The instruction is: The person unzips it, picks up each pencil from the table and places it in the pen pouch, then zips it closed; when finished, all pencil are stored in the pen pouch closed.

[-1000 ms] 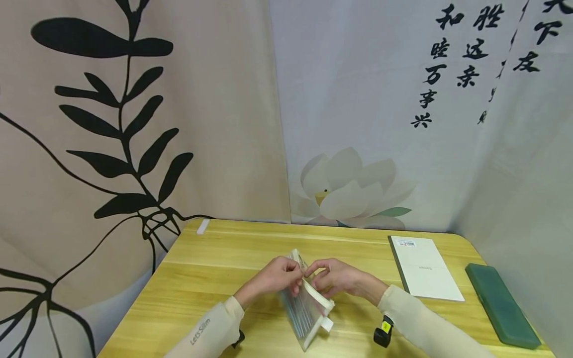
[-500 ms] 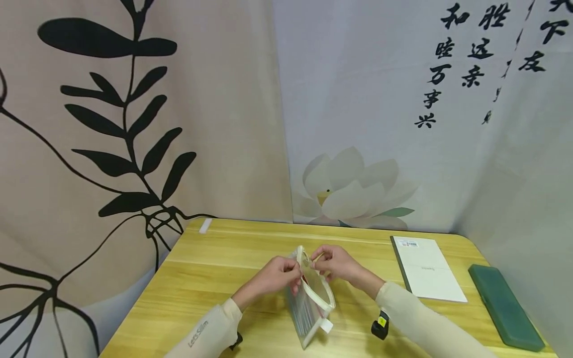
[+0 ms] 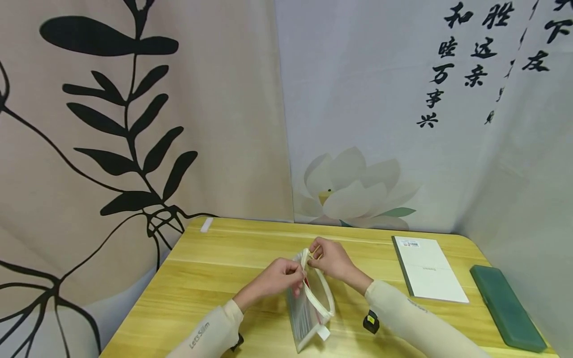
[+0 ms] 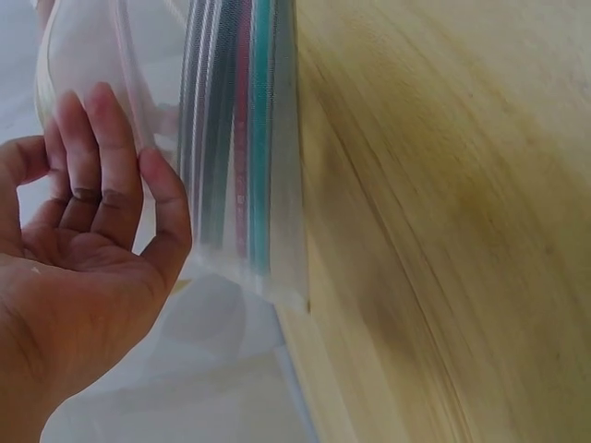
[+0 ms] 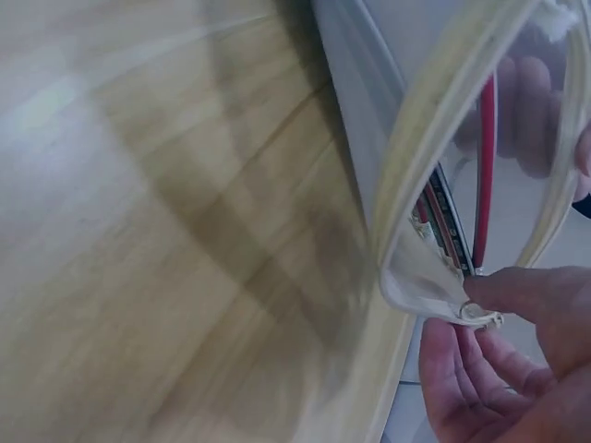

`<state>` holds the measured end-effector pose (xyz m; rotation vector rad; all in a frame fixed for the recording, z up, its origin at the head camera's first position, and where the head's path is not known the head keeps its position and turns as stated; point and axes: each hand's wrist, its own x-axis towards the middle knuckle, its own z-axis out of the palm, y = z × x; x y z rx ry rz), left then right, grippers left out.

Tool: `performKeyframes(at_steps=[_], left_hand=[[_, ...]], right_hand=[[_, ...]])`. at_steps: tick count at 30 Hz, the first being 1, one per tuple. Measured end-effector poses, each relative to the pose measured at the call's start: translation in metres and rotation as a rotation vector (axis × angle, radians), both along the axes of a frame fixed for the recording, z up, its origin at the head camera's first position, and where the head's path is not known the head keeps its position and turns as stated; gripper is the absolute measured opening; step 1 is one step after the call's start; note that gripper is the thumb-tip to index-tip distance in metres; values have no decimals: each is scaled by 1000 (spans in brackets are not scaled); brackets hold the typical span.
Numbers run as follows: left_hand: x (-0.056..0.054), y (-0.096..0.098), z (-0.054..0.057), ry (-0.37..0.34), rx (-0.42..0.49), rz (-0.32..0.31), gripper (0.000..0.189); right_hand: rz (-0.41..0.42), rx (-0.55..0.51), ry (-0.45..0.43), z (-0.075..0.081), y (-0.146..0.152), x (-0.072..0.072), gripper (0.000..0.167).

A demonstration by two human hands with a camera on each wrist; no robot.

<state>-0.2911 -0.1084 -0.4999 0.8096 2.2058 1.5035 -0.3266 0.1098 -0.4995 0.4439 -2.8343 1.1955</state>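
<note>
A clear zip pouch (image 3: pixel 299 318) with a cream zipper edge stands tilted on the table, its mouth spread wide. Several pens (image 4: pixel 245 138), grey, red and teal, show through its wall in the left wrist view. With thumb and fingers my left hand (image 3: pixel 278 276) pinches the left rim. My right hand (image 3: pixel 332 257) pinches the zipper's far end, where a metal zipper pull (image 5: pixel 476 312) shows in the right wrist view. A red pen (image 5: pixel 486 175) stands out inside the mouth. A white tab (image 3: pixel 323 332) sticks out at the near corner.
On the wooden table (image 3: pixel 215 298), a white notebook (image 3: pixel 431 271) with a dark spine lies to the right. Beside it, along the right edge, is a green case (image 3: pixel 506 308). A small white strip (image 3: pixel 206 224) sits at the back left.
My right hand has moved away along the zipper to the pouch's far end, and the mouth has opened from nearly closed to wide. My left hand has stayed nearly in place.
</note>
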Motion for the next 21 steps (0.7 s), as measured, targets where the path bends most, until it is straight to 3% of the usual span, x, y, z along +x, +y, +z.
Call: performKeyframes(at_steps=[12, 21], left_hand=[[1, 12, 2, -4, -45, 60, 35], [2, 16, 1, 4, -73, 62, 35]], right_hand=[[-17, 80, 143, -6, 10, 4, 12], [-15, 77, 166, -8, 16, 3, 13]])
